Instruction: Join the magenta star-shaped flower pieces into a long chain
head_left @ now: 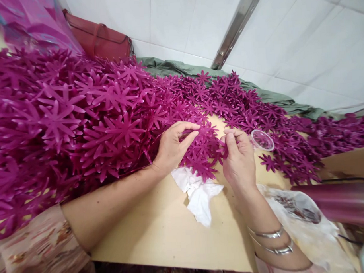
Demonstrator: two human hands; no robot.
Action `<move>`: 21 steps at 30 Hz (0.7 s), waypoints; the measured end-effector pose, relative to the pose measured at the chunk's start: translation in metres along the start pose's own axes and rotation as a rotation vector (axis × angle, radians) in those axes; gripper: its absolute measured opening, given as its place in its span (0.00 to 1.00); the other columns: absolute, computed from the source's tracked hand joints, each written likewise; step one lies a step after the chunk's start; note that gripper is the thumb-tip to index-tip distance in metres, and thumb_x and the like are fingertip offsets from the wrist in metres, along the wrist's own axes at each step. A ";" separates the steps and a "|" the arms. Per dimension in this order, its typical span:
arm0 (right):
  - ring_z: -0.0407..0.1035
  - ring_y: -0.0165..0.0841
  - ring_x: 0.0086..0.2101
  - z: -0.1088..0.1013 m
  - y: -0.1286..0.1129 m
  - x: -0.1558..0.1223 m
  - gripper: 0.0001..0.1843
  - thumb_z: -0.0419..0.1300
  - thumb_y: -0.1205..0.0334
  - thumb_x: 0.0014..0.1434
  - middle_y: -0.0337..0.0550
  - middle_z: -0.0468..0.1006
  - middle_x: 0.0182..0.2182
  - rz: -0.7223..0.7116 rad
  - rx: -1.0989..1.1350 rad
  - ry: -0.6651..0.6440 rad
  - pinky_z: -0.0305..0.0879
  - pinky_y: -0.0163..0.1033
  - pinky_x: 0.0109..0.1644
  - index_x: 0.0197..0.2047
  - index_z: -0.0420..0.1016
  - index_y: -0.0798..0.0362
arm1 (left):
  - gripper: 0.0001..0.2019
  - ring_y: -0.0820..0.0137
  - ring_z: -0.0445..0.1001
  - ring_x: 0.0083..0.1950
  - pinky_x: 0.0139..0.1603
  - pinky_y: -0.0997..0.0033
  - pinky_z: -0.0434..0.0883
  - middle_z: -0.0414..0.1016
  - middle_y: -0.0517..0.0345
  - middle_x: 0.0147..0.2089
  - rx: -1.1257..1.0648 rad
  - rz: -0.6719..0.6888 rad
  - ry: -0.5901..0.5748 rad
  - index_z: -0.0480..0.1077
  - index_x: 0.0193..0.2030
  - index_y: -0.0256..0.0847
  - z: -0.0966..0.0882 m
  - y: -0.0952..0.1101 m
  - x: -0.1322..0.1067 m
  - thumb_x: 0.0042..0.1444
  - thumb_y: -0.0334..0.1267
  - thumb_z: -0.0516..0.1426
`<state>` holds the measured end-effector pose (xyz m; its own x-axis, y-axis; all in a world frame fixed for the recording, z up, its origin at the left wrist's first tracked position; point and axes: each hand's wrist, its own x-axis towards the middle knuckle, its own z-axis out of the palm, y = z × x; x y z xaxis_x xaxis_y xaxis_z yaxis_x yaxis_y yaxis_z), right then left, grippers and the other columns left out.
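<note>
My left hand (174, 145) is beside a small heap of purple flower-shaped pieces (200, 151), each with several narrow petals. Its thumb and forefinger point at the heap with a small gap between the tips, and I see nothing held there; the other fingers are mostly hidden. To the right, my right hand (239, 156) is closed in a pinch, thumb against forefinger. A purple flower piece (223, 147) shows at its fingertips, partly covered by the hand. A crumpled white tissue (198, 193) lies below the heap, between my wrists.
A large pile of purple flowers (58, 117) fills the left side; darker flowers (267, 117) spread at the back right. Near my right hand are a clear round container (262, 140) and a plastic bag (304, 212). A red handbag (99, 38) rests by the tiled wall (174, 21).
</note>
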<state>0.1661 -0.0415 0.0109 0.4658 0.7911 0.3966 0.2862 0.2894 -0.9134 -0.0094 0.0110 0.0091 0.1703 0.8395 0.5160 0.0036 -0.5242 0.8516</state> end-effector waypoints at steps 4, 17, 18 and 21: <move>0.63 0.27 0.32 0.003 -0.006 -0.002 0.12 0.64 0.49 0.65 0.34 0.71 0.32 0.011 0.063 0.028 0.62 0.34 0.40 0.42 0.75 0.49 | 0.15 0.66 0.77 0.60 0.65 0.64 0.71 0.78 0.48 0.57 0.060 0.049 0.036 0.77 0.54 0.39 -0.001 -0.002 0.000 0.62 0.29 0.60; 0.73 0.33 0.41 0.005 -0.005 -0.004 0.23 0.60 0.37 0.65 0.41 0.80 0.42 0.183 0.159 -0.095 0.70 0.39 0.47 0.49 0.79 0.47 | 0.08 0.70 0.82 0.49 0.56 0.69 0.76 0.85 0.55 0.47 0.104 0.173 -0.105 0.81 0.45 0.42 -0.002 0.010 -0.002 0.63 0.28 0.60; 0.73 0.33 0.41 0.006 -0.006 -0.005 0.22 0.62 0.38 0.64 0.40 0.81 0.43 0.182 0.154 -0.136 0.70 0.39 0.47 0.50 0.79 0.46 | 0.08 0.70 0.82 0.49 0.56 0.69 0.76 0.85 0.56 0.47 0.104 0.160 -0.099 0.81 0.45 0.42 -0.002 0.010 -0.002 0.63 0.28 0.60; 0.71 0.31 0.36 0.008 -0.010 -0.007 0.18 0.72 0.49 0.57 0.37 0.80 0.36 0.130 0.107 -0.229 0.69 0.38 0.44 0.48 0.79 0.47 | 0.08 0.69 0.82 0.50 0.58 0.68 0.75 0.85 0.55 0.47 0.094 0.126 -0.057 0.80 0.45 0.42 -0.003 0.007 -0.001 0.63 0.29 0.60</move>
<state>0.1536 -0.0453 0.0163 0.2881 0.9227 0.2559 0.1407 0.2236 -0.9645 -0.0125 0.0069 0.0150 0.2312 0.7579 0.6100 0.0702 -0.6383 0.7665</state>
